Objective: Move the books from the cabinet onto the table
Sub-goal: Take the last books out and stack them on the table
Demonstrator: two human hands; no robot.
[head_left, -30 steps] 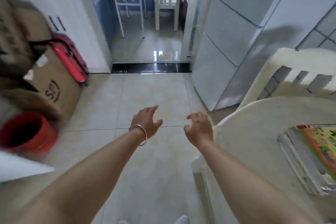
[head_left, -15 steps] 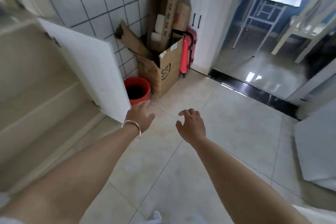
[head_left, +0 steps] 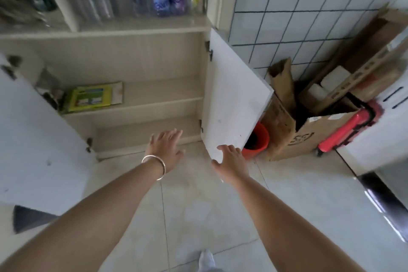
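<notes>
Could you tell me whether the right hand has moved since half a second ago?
Yes: the right hand, then over open floor, now overlaps the open cabinet door's bottom corner.

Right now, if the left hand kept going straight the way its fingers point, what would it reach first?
Probably the cabinet's bare bottom shelf. The open left hand points there; the books lie a shelf higher, further left. Depth is uncertain.

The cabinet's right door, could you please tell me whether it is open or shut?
Open: the right door swings outward on its hinges, exposing the shelves.
</notes>
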